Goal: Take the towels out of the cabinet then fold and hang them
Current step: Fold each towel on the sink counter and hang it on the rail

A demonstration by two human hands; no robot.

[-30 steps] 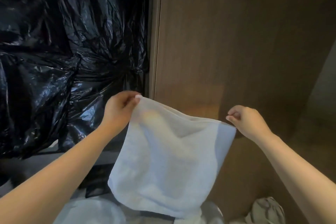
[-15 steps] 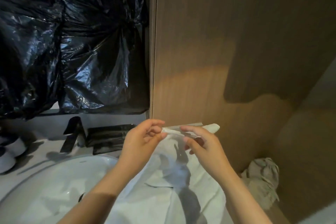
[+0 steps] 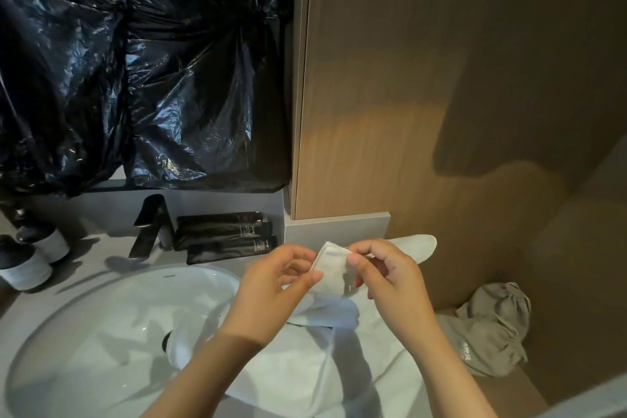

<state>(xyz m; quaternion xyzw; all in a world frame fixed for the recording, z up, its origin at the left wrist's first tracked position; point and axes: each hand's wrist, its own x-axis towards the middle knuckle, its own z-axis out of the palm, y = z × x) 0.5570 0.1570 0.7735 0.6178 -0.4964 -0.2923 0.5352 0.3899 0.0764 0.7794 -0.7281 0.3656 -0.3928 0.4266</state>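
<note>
While both forearms reach up from the bottom edge and converge over the basin, the left hand [image 3: 276, 285] and the right hand [image 3: 390, 276] meet at the top of a white towel [image 3: 330, 270]. Each hand is curled, pinching the gathered upper corners between thumb and fingers, so the two grips sit almost touching, with only a small folded patch of cloth showing between them. The left palm faces right and the right palm faces left, wrists slightly bent.

Below the grip the towel hangs down and spreads over the right side of the white sink [image 3: 112, 326] and onto the bench [image 3: 37, 302]; the arms cover much of its lower part, and its bottom edge is cut off by the frame. How many layers are pinched cannot be told.

Just behind the hands another pale, rounded piece [image 3: 420, 244] lies on the bench, half hidden. Further back stand a dark tap [image 3: 149, 224], flat black packets [image 3: 224, 234] and two cups [image 3: 30, 254]. Right of the arms lies a crumpled grey cloth bag [image 3: 488, 332]. Black plastic sheeting [image 3: 135, 61] covers the wall on the left, beside a wooden cabinet [image 3: 407, 78].
</note>
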